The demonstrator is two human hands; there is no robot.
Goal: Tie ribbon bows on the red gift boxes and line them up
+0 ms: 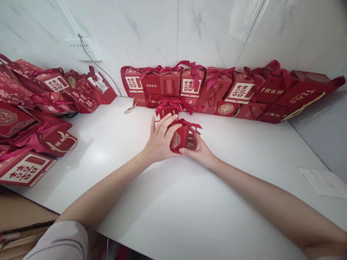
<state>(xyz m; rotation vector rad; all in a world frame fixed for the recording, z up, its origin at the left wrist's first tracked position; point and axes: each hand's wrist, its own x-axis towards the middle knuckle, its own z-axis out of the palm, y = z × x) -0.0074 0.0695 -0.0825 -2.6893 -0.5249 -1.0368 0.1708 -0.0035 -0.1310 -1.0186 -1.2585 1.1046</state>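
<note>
Forearms [114, 184] reach to hands [160, 141] gripping a red box [182, 139], long axis upright, ribbon [194, 125] on top.

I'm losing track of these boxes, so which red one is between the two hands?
The ribboned box with a patterned emblem, in front of the wall-side row; only it is held between the left hand and right hand.

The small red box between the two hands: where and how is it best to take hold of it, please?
Probably by the flat side walls of the red box, left hand from the left, right hand from the right: soft ribbon tops it, and another box stands close behind.
</note>
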